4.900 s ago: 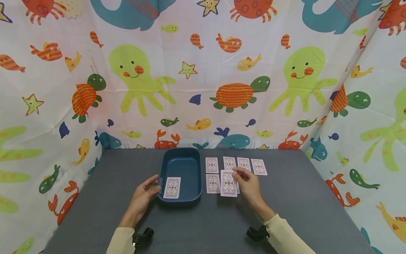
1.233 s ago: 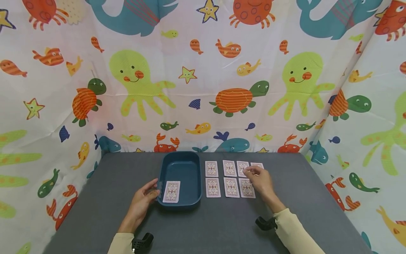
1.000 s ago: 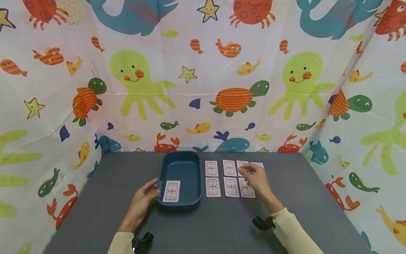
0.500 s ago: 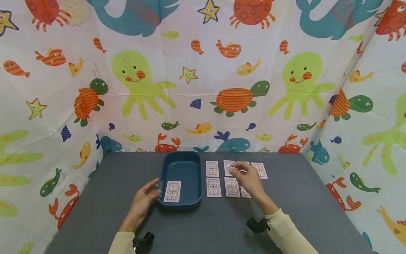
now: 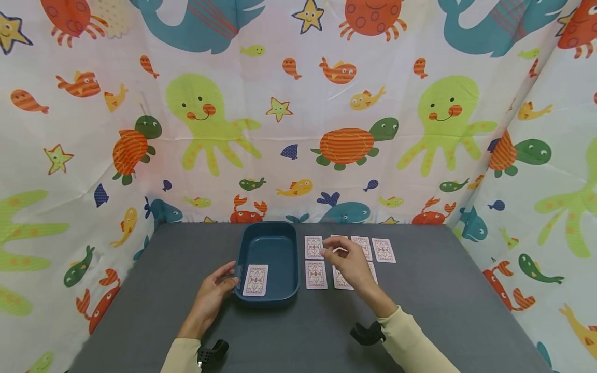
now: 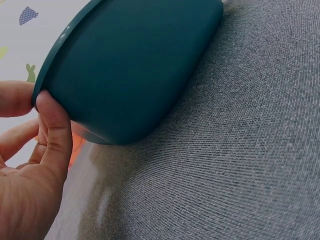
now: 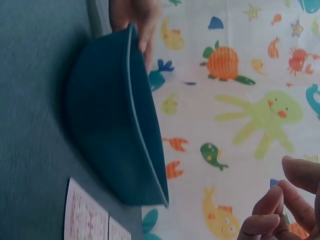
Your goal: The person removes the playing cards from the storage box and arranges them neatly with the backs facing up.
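A dark blue plastic tray stands on the table, with a patterned-back playing card at its near left; whether it is a stack cannot be told. My left hand pinches the tray's left rim between thumb and fingers, also plain in the left wrist view. Right of the tray, several playing cards lie pattern side up in two rows. Above them hovers my right hand, fingers loosely bent and holding nothing. It partly covers cards in both rows. In the right wrist view, the right hand's thumb and fingertips stand apart.
Grey cloth covers the table. A white curtain printed with sea animals hangs behind and at both sides. One card lies at the right end of the far row. Each wrist wears a black camera strap.
The card my right hand held earlier now lies in the near row. Emptied, that hand has moved left across the cards towards the tray. My left hand has stayed at the rim.
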The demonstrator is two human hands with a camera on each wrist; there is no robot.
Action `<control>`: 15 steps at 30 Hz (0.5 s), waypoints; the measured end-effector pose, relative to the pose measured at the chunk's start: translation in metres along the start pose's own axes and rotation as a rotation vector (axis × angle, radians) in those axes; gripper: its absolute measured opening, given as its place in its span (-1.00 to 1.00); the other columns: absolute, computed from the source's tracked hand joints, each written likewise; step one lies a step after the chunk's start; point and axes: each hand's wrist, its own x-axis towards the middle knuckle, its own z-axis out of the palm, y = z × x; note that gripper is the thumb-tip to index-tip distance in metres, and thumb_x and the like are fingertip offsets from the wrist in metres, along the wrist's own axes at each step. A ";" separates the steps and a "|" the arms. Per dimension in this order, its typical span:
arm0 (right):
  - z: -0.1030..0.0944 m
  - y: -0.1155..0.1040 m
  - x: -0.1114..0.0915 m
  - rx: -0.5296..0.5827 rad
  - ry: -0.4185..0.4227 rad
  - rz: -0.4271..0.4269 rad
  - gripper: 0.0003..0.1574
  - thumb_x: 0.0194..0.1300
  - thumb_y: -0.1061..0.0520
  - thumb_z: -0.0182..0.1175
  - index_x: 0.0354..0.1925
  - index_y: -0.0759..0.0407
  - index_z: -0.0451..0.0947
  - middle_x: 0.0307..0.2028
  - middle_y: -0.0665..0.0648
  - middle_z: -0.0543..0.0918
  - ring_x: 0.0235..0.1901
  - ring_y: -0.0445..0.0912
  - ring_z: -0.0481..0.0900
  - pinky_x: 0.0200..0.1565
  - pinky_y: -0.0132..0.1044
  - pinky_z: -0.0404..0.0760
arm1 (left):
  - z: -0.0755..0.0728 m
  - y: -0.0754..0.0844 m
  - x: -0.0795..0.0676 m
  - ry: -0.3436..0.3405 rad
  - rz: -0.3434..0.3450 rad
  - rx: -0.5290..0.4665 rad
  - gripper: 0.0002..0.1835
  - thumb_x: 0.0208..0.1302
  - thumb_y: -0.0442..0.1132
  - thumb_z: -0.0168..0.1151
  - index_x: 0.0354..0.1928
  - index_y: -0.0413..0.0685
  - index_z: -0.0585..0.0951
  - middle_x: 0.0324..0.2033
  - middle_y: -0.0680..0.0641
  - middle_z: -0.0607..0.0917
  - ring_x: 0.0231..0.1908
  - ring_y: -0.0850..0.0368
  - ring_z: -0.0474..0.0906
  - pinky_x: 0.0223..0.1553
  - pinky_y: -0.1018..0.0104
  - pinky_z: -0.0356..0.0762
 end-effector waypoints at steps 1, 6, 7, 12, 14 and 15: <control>0.003 -0.005 -0.002 -0.005 -0.006 -0.004 -0.72 0.29 0.20 0.28 -0.04 0.29 0.60 -0.34 0.13 0.52 -0.48 -0.20 0.43 -0.43 -0.40 0.40 | 0.000 0.000 0.000 -0.001 0.000 0.002 -0.47 0.38 -0.32 0.13 0.38 0.01 0.38 0.19 -0.13 0.38 -0.03 0.13 0.46 -0.03 0.36 0.48; 0.017 -0.020 -0.006 -0.020 -0.038 -0.031 -0.72 0.30 0.22 0.27 -0.03 0.28 0.62 -0.31 0.21 0.54 -0.40 -0.10 0.46 -0.36 -0.42 0.44 | 0.000 -0.001 0.000 -0.005 0.008 0.008 -0.46 0.38 -0.32 0.12 0.39 -0.01 0.36 0.19 -0.15 0.37 -0.03 0.13 0.46 -0.03 0.35 0.48; 0.020 -0.022 -0.007 -0.019 -0.048 -0.047 -0.72 0.29 0.23 0.27 -0.03 0.30 0.61 -0.31 0.24 0.54 -0.41 -0.09 0.46 -0.37 -0.42 0.44 | 0.000 -0.001 0.000 -0.005 0.008 0.008 -0.46 0.39 -0.32 0.12 0.39 -0.01 0.36 0.19 -0.14 0.37 -0.03 0.13 0.46 -0.04 0.35 0.48; 0.034 -0.024 -0.009 -0.034 -0.095 -0.098 -0.70 0.28 0.23 0.29 -0.01 0.28 0.62 -0.29 0.28 0.56 -0.42 -0.08 0.51 -0.38 -0.41 0.45 | -0.001 0.000 0.000 -0.004 0.003 0.010 -0.45 0.38 -0.31 0.14 0.39 0.01 0.37 0.19 -0.13 0.37 -0.01 0.13 0.46 -0.02 0.34 0.47; 0.040 -0.024 -0.010 -0.032 -0.108 -0.092 -0.69 0.28 0.22 0.28 0.00 0.27 0.62 -0.28 0.27 0.57 -0.39 -0.07 0.52 -0.36 -0.42 0.46 | -0.001 0.000 0.000 -0.006 0.000 0.012 -0.45 0.38 -0.31 0.14 0.39 0.02 0.37 0.20 -0.14 0.37 0.01 0.11 0.44 -0.01 0.33 0.46; 0.042 -0.024 -0.010 -0.029 -0.114 -0.090 -0.69 0.28 0.22 0.28 0.00 0.26 0.62 -0.27 0.26 0.57 -0.38 -0.07 0.53 -0.35 -0.41 0.46 | -0.001 0.000 0.000 -0.007 0.001 0.016 -0.45 0.38 -0.31 0.13 0.39 0.03 0.36 0.21 -0.14 0.37 0.02 0.10 0.44 0.00 0.33 0.46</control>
